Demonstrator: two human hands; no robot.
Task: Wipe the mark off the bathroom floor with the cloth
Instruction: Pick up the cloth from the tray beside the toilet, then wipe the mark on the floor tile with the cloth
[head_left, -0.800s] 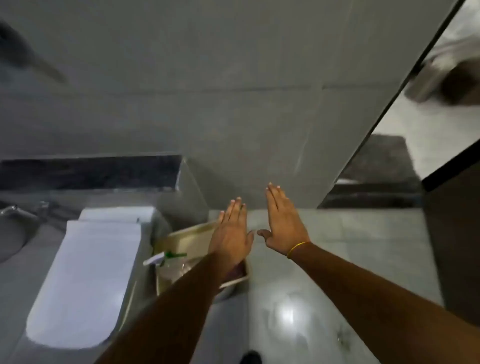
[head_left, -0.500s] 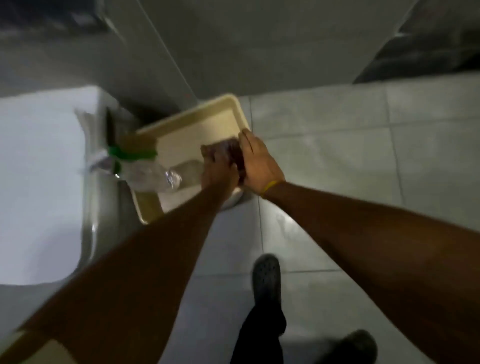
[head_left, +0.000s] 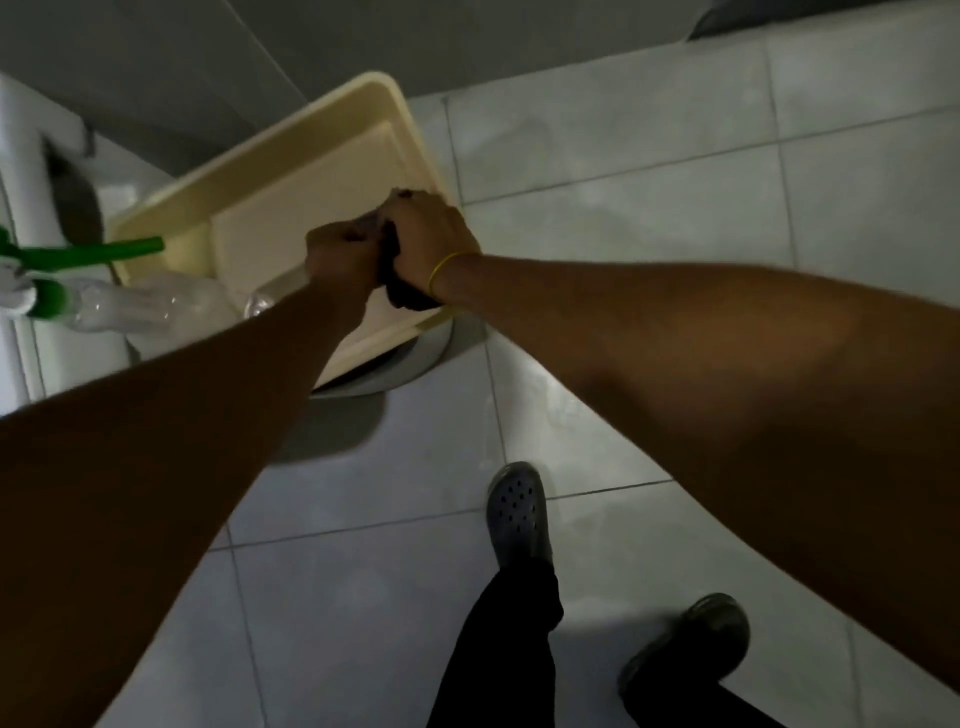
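A dark cloth (head_left: 402, 293) is bunched between both my hands over a cream plastic tray (head_left: 291, 208). My left hand (head_left: 340, 260) is closed on the cloth's left side. My right hand (head_left: 428, 236), with a yellow band at the wrist, is closed on its right side and covers most of it. A faint smudged patch (head_left: 558, 402) shows on the pale tiled floor (head_left: 649, 156) under my right forearm; I cannot tell if it is the mark.
The tray sits on a round grey bin (head_left: 395, 369) beside the white toilet (head_left: 21, 208). A clear spray bottle with green nozzle (head_left: 78, 291) lies in the tray's left part. My two shoes (head_left: 517, 512) stand on the tiles below. A grey wall runs along the top.
My view dropped from the wall to the floor. Both hands went from flat and apart down into the tray and closed on the dark cloth.
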